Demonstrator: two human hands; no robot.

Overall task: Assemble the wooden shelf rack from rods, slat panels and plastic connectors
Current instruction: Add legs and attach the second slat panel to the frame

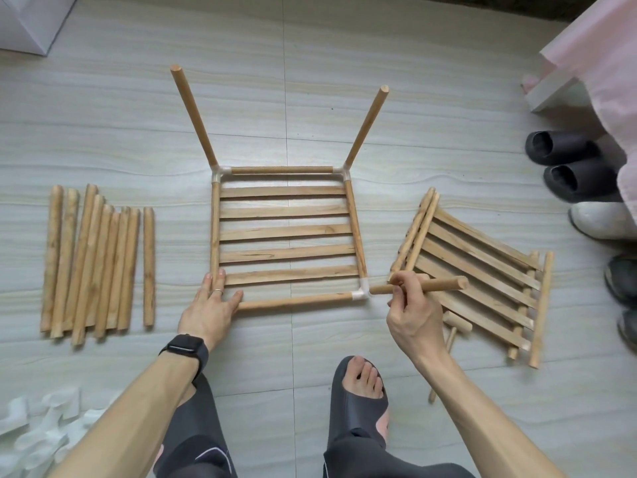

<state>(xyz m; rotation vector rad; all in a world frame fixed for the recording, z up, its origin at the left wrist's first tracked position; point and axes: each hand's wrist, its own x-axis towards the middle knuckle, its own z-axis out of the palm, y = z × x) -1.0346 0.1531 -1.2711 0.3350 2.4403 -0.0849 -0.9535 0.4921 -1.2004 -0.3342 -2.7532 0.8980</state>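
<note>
Shelf rack (286, 232), part-built, lies flat on the tiled floor (344, 98) in the middle of the head view: one slat panel framed by rods, with white plastic corner pieces. Two back rods (193, 115) stand up from the far corners, leaning outward. Left hand (210, 308) presses flat on the near-left corner, fingers straight and spread, a ring on one finger, a black watch (184, 350) on the wrist. That corner's joint is hidden under the hand. Right hand (410, 312) pinches a loose rod (441, 285), fingers curled round it, rod held level. Its left end meets the near-right connector (362, 293); cannot tell if it is seated. Spare rods (93, 267) lie side by side well left of the rack. Stacked slat panels (482, 270) lie angled just right of it, under the held rod. Small wooden mallet (456, 326) lies on the floor by the right wrist. Pile of white connectors (41, 432) at bottom left. Shoes (565, 167) line the right edge.
</note>
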